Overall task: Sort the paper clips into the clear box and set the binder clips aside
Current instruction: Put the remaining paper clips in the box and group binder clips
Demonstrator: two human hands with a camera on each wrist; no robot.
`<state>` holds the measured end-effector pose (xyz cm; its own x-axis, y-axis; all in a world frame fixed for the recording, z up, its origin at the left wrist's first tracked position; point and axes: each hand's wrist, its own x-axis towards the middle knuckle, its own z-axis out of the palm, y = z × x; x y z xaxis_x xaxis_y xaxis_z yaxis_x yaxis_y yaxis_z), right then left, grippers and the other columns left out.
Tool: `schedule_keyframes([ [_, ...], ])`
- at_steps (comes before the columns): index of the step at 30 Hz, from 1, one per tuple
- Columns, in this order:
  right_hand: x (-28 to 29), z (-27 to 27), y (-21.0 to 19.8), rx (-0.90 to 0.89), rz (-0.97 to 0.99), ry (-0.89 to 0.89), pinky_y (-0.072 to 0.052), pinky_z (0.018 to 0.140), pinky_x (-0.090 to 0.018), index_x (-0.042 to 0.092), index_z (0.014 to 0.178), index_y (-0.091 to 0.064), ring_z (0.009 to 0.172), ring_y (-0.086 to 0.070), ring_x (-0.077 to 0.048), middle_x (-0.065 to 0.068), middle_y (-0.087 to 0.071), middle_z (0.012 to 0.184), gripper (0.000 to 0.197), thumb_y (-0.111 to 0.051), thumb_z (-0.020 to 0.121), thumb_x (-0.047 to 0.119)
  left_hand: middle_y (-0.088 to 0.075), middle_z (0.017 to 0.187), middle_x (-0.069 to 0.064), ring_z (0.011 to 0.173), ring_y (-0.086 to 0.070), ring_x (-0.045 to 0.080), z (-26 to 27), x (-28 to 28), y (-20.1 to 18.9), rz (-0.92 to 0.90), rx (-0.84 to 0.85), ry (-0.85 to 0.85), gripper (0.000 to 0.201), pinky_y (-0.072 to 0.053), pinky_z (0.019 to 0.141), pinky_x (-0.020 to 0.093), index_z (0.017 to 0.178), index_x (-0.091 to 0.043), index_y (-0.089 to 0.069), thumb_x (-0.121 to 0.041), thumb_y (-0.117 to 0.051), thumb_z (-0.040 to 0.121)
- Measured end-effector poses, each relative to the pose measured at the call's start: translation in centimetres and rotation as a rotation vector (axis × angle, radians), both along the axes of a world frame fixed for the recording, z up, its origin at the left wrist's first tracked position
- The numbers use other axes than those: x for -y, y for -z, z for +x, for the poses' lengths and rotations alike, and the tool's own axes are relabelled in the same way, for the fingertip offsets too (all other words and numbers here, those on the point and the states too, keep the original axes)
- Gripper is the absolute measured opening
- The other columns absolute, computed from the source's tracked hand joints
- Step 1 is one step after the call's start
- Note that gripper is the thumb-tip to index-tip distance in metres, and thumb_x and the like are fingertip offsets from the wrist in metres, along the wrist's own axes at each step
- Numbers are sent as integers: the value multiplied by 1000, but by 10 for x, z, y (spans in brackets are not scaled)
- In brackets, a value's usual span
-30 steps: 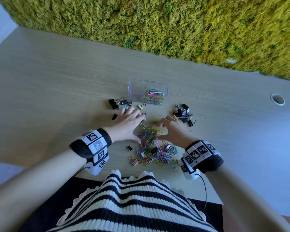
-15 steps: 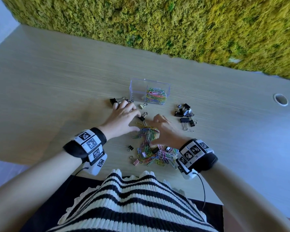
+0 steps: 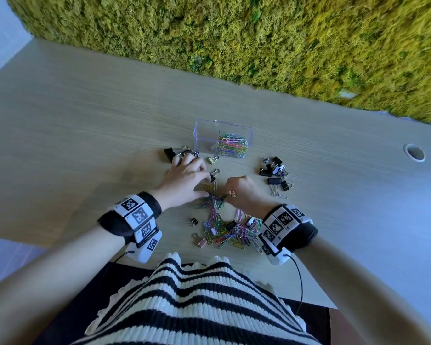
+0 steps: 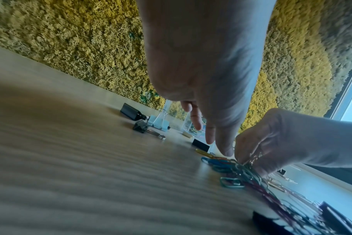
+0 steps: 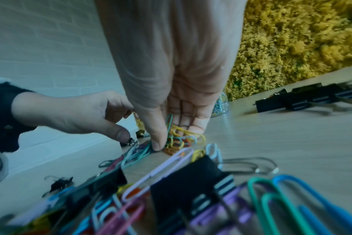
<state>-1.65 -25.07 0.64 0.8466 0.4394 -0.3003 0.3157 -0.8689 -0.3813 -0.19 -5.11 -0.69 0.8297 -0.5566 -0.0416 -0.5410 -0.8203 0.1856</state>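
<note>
A clear box (image 3: 209, 135) at mid-table holds several coloured paper clips (image 3: 232, 146). Nearer me lies a mixed pile of paper clips (image 3: 224, 231) with a few binder clips in it. My right hand (image 3: 243, 192) is curled over the far end of the pile; in the right wrist view its thumb and fingers (image 5: 157, 143) pinch a bunch of paper clips (image 5: 179, 139). My left hand (image 3: 188, 178) lies spread on the table just left of it, fingers straight (image 4: 225, 147), tips near a black binder clip (image 3: 213, 176). Black binder clips (image 3: 170, 153) lie beyond its fingertips.
A second group of black binder clips (image 3: 275, 171) sits right of the box. A beige binder clip (image 3: 212, 159) lies in front of the box. The wooden table (image 3: 85, 145) has a round cable hole (image 3: 414, 152) at far right. A moss wall (image 3: 259, 41) backs it.
My right hand has gone from lying over the pile to curling round a bunch of paper clips. My left hand has slid further away, toward the left binder clips.
</note>
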Motion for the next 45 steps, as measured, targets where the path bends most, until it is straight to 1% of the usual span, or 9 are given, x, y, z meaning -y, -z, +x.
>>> schedule_keyframes([
  [6, 14, 3, 3, -56, 233, 227, -47, 67, -25, 10, 90, -74, 75, -60, -16, -5, -70, 85, 15, -73, 76, 9, -50, 109, -4, 106, -37, 20, 2, -5, -2, -5, 10, -2, 36, -18, 77, 35, 104, -28, -66, -51, -68, 76],
  [11, 27, 14, 4, -65, 436, 361, -46, 56, -12, 7, 83, -75, 60, -60, -9, -6, -71, 74, 11, -77, 72, 7, -48, 109, -6, 106, -35, 19, 2, -4, -3, 15, -33, 30, 44, -17, 76, 33, 120, -36, -60, -53, -64, 79],
  [17, 32, 44, -25, 0, 603, 449, -40, 48, -14, 7, 79, -74, 44, -50, -2, -3, -65, 58, 7, -77, 72, 7, -45, 114, -6, 113, -31, 18, -8, 3, -3, 53, -138, 131, 44, -25, 90, 38, 126, -39, -55, -54, -56, 85],
  [26, 14, 107, -54, 276, 649, 415, -53, 65, -18, 4, 83, -73, 63, -62, -12, -7, -71, 77, 12, -77, 72, 7, -45, 109, -7, 113, -28, 15, -6, -2, -3, -63, -114, 134, 38, -23, 89, 38, 119, -35, -62, -50, -58, 84],
  [29, 9, 113, -45, 334, 549, 325, -48, 62, -17, 5, 81, -74, 59, -54, -2, -6, -70, 77, 9, -76, 72, 6, -46, 111, -6, 116, -34, 19, -3, -4, -3, -65, -105, 109, 37, -23, 89, 38, 118, -35, -63, -50, -58, 84],
  [32, 12, 107, -35, 422, 401, 240, -50, 68, -28, 8, 89, -73, 69, -55, -9, -6, -71, 85, 11, -69, 78, 8, -48, 111, -5, 111, -34, 19, -1, -8, -1, -80, -62, 103, 34, -22, 84, 36, 115, -35, -64, -49, -60, 84],
  [39, 14, 80, -21, 462, 141, 47, -36, 95, -39, 17, 130, -50, 113, -52, -20, -5, -64, 116, 65, -41, 71, -10, -50, 114, -5, 105, -29, 16, 10, -14, -2, -110, 8, -3, 43, -21, 81, 35, 123, -30, -61, -49, -60, 84],
  [42, 19, 81, -16, 473, 33, 44, -30, 94, -36, 19, 134, -46, 114, -46, -24, -12, -60, 115, 70, -44, 69, -7, -51, 114, -4, 104, -28, 15, 12, -13, -5, -120, 14, -7, 44, -24, 82, 36, 122, -30, -61, -49, -60, 83],
  [45, 22, 84, -17, 551, 64, 96, -30, 87, -34, 18, 132, -48, 106, -45, -22, 0, -67, 107, 70, -43, 68, -8, -50, 116, -5, 106, -30, 15, 12, -13, -5, -104, 6, -11, 45, -26, 84, 38, 123, -31, -60, -50, -59, 83],
])
